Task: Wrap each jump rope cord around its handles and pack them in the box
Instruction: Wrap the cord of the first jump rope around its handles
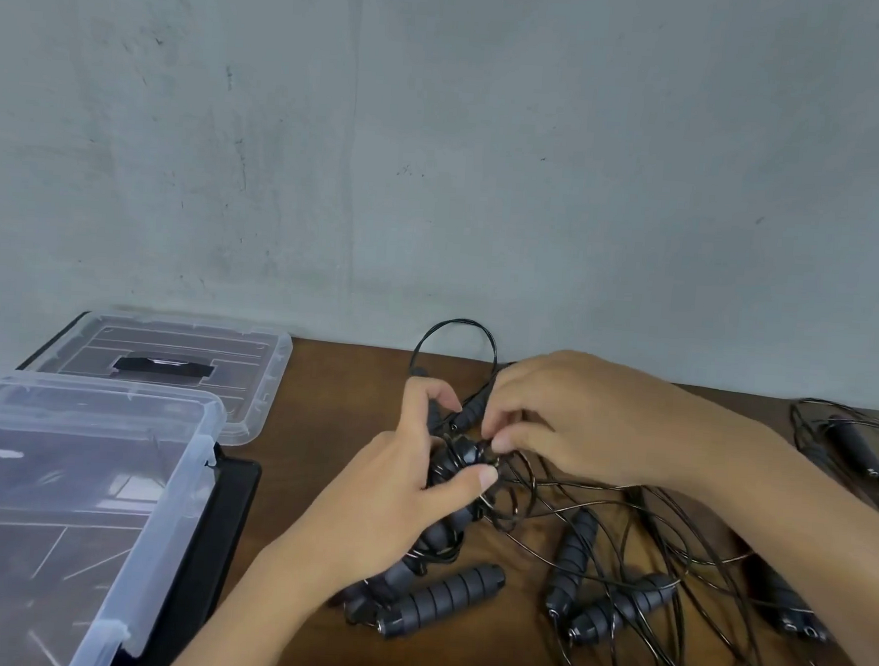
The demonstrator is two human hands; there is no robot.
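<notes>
Counting from the clear box point(83, 491): two hands, one box, one clear lid point(178, 363), and at least seven grey ribbed handles seen among tangled black cord point(619, 560), exact rope count impossible to tell. Right of the box, left hand point(391, 505) curled round a pair of handles point(448, 488) partly wound with cord, thumb pressed on top. Just beyond, right hand point(565, 423) pinching a strand at that same bundle, fingertips bent in. Nearer than the held bundle, one loose handle point(441, 600) lying flat; further right of the box, two more handles point(596, 589) crossed under loops, another point(791, 606) half hidden by the right forearm, and one more rope point(852, 445) by the far right edge, cut off by the frame. Behind the box, lid resting against the wall point(438, 152). Box cut off at left and bottom, set on a black tray point(230, 520). Bare brown table point(329, 418) left open between box and hands.
</notes>
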